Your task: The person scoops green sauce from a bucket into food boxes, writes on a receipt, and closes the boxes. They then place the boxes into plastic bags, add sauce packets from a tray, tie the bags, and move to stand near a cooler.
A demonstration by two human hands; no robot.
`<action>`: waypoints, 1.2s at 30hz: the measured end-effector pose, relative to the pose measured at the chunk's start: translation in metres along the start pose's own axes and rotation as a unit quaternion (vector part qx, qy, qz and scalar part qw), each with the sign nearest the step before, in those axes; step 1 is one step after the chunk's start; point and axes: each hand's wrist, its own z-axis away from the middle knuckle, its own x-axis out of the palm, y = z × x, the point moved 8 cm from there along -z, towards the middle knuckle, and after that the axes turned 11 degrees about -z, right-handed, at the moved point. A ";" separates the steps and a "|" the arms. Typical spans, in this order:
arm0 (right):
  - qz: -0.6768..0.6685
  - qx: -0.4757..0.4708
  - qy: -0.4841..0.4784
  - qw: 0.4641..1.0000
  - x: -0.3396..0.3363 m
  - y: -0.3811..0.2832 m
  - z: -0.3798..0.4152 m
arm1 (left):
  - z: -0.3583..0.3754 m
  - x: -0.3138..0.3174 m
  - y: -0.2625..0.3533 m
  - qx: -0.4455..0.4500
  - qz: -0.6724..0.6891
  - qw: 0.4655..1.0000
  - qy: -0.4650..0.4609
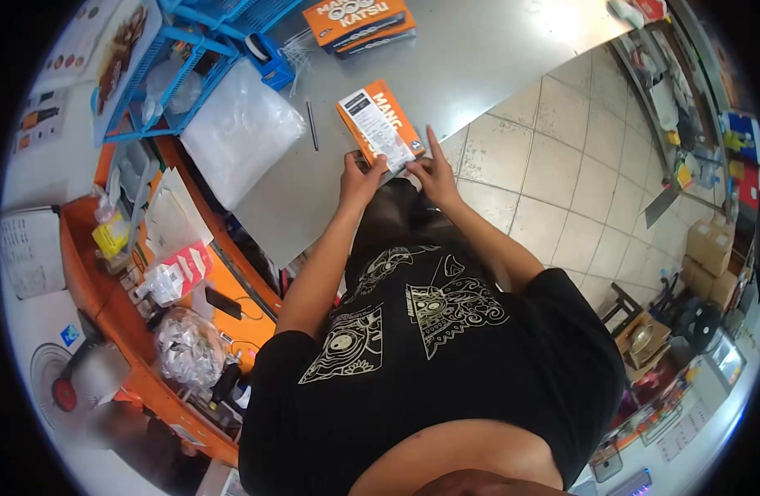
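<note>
An orange takeaway box (405, 116) lies on the metal table, with a printed paper receipt (370, 120) along its top. My left hand (363, 179) is closed on the box's near left corner, thumb resting on the receipt. At the near right corner, my right hand (435, 175) pinches the box edge beside the receipt's end, its index finger stretched out along the side. The fingertips under the edge are hidden. A dark pen (313, 126) lies to the left of the box.
Several stacked orange boxes (359, 21) stand at the far side of the metal table (471, 58). Clear plastic bags (239, 132), a blue tape dispenser (270, 62) and blue baskets (169, 83) are at the left. An orange counter (252, 314) with a phone (223, 302) borders my left side.
</note>
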 end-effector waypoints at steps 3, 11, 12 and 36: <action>0.100 -0.034 -0.013 0.994 0.005 -0.001 -0.013 | 0.005 0.001 0.009 -0.015 0.083 0.996 -0.023; 0.253 -0.044 0.027 0.966 0.007 0.016 -0.015 | -0.032 -0.006 0.016 0.044 -0.122 0.989 0.074; 0.279 -0.062 0.023 0.958 0.014 0.014 -0.011 | -0.043 -0.005 0.005 0.046 -0.106 0.992 0.056; 0.524 -0.031 -0.307 0.794 0.111 -0.090 -0.149 | -0.133 -0.275 -0.075 0.180 -0.390 0.881 0.198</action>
